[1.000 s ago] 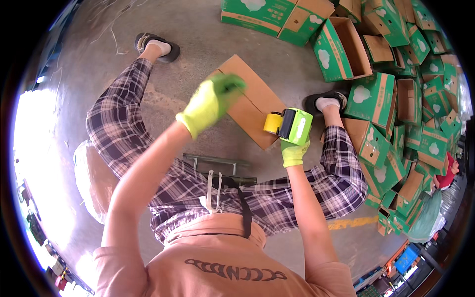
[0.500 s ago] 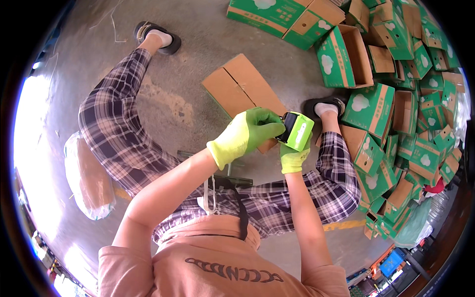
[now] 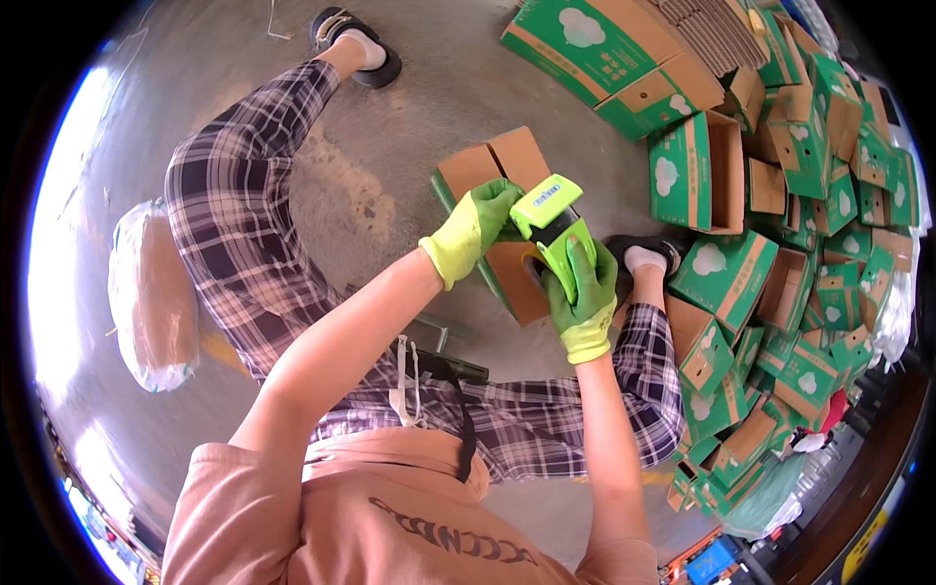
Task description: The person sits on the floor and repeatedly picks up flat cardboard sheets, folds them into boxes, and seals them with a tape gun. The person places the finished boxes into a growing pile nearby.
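A lime-green and black device that looks like a label gun [image 3: 548, 203] is held over a carton, its small white window facing up. My right hand [image 3: 585, 288], in a green-dipped yellow glove, is wrapped round its handle. My left hand [image 3: 478, 226], gloved the same way, has its fingers pinched together against the gun's left end; whatever lies between them is hidden. Below both hands, the closed brown-topped carton [image 3: 517, 151] with a green side sits on the floor between my legs, partly covered by hands and gun.
Green-and-brown cartons [image 3: 726, 268] are heaped along the right side, several of them open. Larger green cartons [image 3: 595, 49] stand at the far right, by a stack of flattened cardboard [image 3: 712, 34]. A plastic-wrapped brown bundle [image 3: 156, 297] lies left of my left leg on the concrete floor [image 3: 390, 146].
The gun has turned so its window faces up and its handle shows in my right hand. My left hand has shifted to its left end. The whole view has swung slightly.
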